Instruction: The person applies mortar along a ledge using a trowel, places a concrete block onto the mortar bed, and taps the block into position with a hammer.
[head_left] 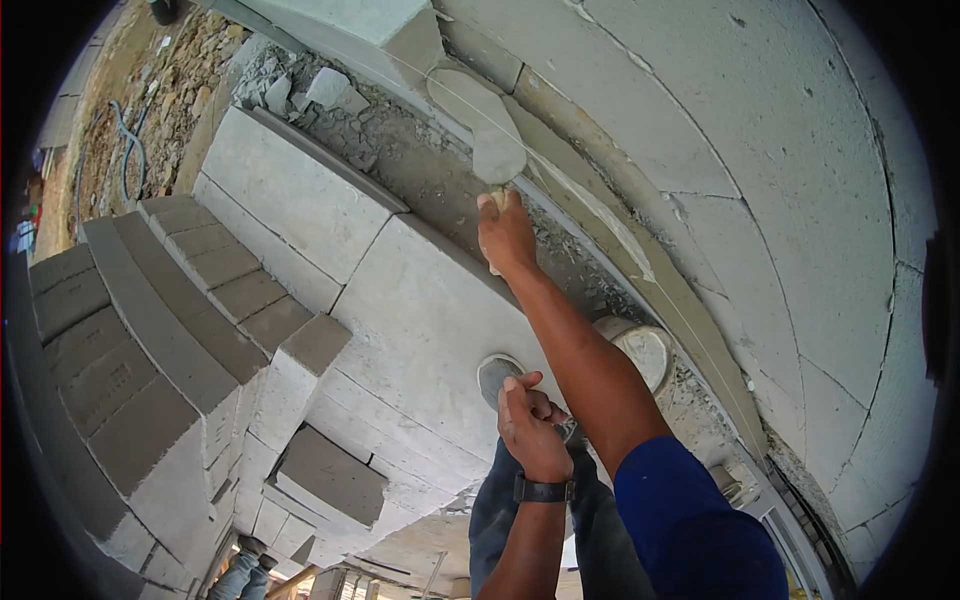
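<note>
Right grip (507,238) clasps one trowel (495,143); left grip (535,432) hangs unclenched above one shoe (491,378).

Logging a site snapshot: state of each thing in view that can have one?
Right hand: closed on trowel
Trowel: held, blade pointing away from the person
Left hand: fingers loosely curled, no tool visible
Wrist strap: fastened
Bucket: open-topped, partly hidden
Blocks at left: stacked
Hose: lying bent

Tool handle (499,200) mostly hidden
</note>
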